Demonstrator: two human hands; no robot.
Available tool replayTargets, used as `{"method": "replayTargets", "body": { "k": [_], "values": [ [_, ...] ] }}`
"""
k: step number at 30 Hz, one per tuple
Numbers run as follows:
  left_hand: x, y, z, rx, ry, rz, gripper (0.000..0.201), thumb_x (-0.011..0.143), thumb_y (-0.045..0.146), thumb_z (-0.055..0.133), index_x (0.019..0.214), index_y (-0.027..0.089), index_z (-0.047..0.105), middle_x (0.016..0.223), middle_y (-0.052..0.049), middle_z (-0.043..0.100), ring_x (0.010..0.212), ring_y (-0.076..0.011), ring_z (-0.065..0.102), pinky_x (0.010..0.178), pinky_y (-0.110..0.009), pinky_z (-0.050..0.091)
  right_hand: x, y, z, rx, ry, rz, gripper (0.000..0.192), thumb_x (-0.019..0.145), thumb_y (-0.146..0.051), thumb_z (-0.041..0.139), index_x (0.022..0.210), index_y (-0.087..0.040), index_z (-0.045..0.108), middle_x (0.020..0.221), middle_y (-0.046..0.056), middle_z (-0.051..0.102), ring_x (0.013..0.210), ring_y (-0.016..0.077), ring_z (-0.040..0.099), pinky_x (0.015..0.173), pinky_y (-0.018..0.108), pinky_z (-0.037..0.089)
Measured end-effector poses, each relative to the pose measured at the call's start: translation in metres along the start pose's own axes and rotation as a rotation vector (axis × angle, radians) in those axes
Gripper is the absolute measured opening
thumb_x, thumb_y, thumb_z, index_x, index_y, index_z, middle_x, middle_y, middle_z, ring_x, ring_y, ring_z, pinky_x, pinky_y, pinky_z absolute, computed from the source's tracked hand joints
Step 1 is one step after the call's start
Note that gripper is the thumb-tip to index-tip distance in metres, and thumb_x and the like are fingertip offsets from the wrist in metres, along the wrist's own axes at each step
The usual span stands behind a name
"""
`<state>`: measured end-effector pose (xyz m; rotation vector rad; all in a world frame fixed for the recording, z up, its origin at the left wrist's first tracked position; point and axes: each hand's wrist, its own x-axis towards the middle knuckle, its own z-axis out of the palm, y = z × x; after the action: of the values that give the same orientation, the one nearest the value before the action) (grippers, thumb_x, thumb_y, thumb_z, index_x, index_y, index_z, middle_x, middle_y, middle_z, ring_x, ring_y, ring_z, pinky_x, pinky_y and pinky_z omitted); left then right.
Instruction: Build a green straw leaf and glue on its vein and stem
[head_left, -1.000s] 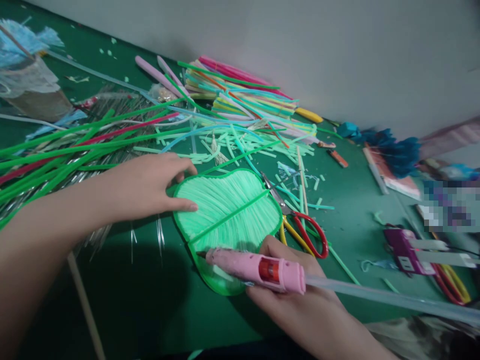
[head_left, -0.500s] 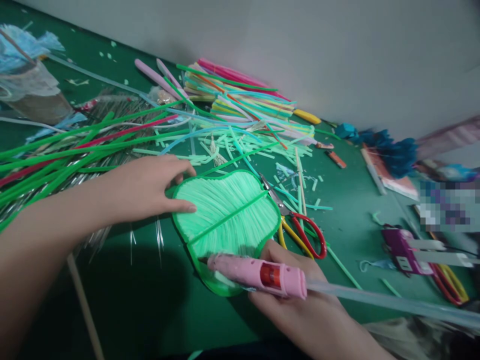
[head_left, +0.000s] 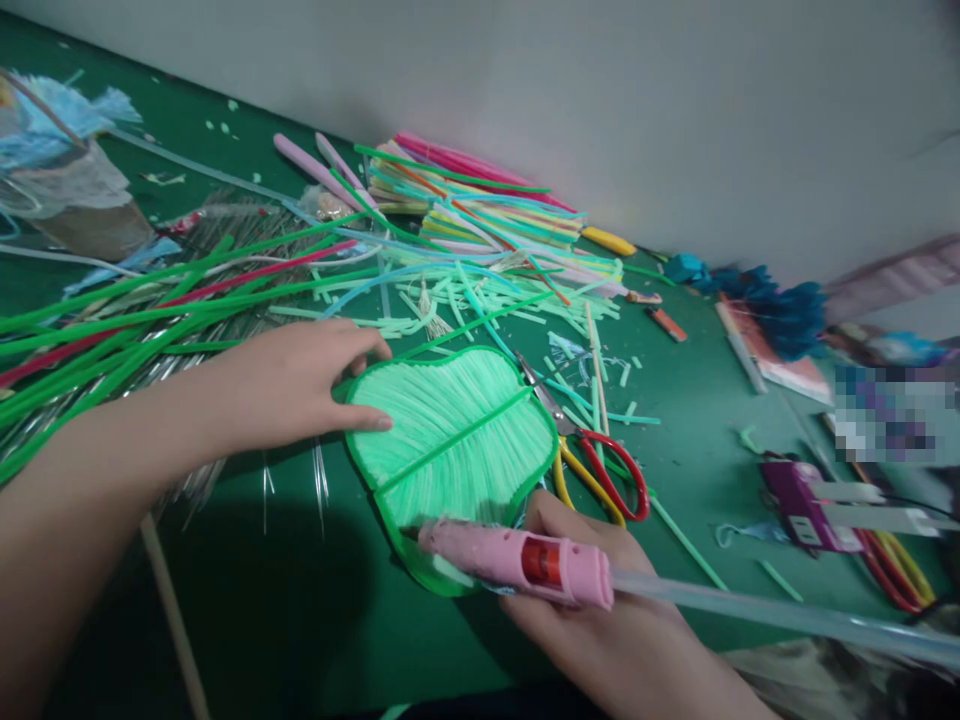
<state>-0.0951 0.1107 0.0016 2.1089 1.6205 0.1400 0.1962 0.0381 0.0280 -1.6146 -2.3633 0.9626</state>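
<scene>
A light green leaf-shaped piece (head_left: pixel 450 420) with a darker green fuzzy border and midrib lies over the table. My left hand (head_left: pixel 337 385) pinches its upper left edge, thumb on top and fingers partly hidden beneath. In my right hand (head_left: pixel 592 590) is a pink hot glue gun (head_left: pixel 517 560), with a long clear glue stick (head_left: pixel 750 605) running out of its back. The gun's dark nozzle is at the lower left border of the leaf shape; whether it touches cannot be seen. Scissors with red and yellow handles (head_left: pixel 611 475) lie just right of the leaf shape.
Green pipe cleaners (head_left: pixel 135 310) and thin wires (head_left: pixel 225 240) spread across the left. Bundled coloured pipe cleaners (head_left: pixel 487 200) lie by the wall, with cut light green pieces (head_left: pixel 450 300) in front. A purple device (head_left: pixel 810 505) stands at right, a wooden stick (head_left: pixel 172 620) lower left.
The glue gun's nozzle has shifted slightly down and right along the leaf shape's lower left border. The left hand keeps its hold; the whole view has tilted slightly.
</scene>
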Motion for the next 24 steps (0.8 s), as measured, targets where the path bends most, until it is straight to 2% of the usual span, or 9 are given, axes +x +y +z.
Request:
{"method": "replayTargets", "body": {
  "k": [9,20,24],
  "values": [
    [0.0004,0.0011,0.0004,-0.015,0.014,0.009,0.066,0.071,0.073,0.064,0.116,0.025,0.061,0.1,-0.005,0.067,0.086,-0.025,0.061,0.07,-0.032,0.041,-0.0027,0.0001,0.0012,-0.035,-0.017,0.015,0.021,0.073,-0.019,0.051,0.063,-0.026,0.035,0.056,-0.006,0.046,0.045,0.0101,0.043,0.042,0.022,0.03],
    [-0.0005,0.0011,-0.0007,-0.002,0.003,0.009,0.065,0.073,0.072,0.064,0.117,0.025,0.06,0.1,-0.004,0.065,0.087,-0.0251,0.061,0.071,-0.033,0.041,-0.0065,0.0071,0.0015,0.049,0.036,-0.068,0.022,0.071,-0.014,0.05,0.065,-0.027,0.033,0.054,-0.008,0.044,0.043,0.0087,0.042,0.04,0.021,0.029],
    [-0.0001,0.0019,-0.0012,-0.013,0.0,0.006,0.066,0.072,0.072,0.064,0.117,0.024,0.061,0.098,-0.005,0.066,0.086,-0.0258,0.062,0.071,-0.033,0.042,-0.0075,0.0061,0.0,0.103,0.037,-0.035,0.022,0.072,-0.014,0.05,0.065,-0.027,0.034,0.054,-0.008,0.042,0.043,0.0093,0.041,0.039,0.022,0.029]
  ]
}}
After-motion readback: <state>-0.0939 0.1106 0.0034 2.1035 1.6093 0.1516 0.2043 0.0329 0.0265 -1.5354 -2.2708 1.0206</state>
